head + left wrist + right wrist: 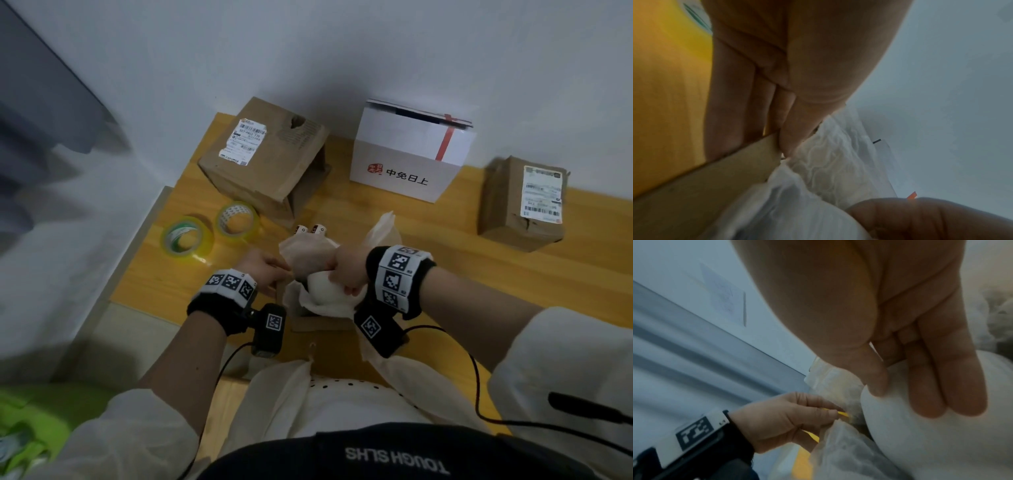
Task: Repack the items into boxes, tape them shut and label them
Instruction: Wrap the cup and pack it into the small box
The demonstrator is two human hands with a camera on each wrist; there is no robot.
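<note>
This looks like a room in a home, used for packing parcels, though the blurred edges make it hard to be sure. A light wooden table is pushed against a plain white wall. On it stand used shipping cartons: a worn brown box with a courier label, a white printed box with a red stripe, and a smaller labelled carton. Two rolls of clear tape lie nearby. Grey folds like a curtain hang at the left.
</note>
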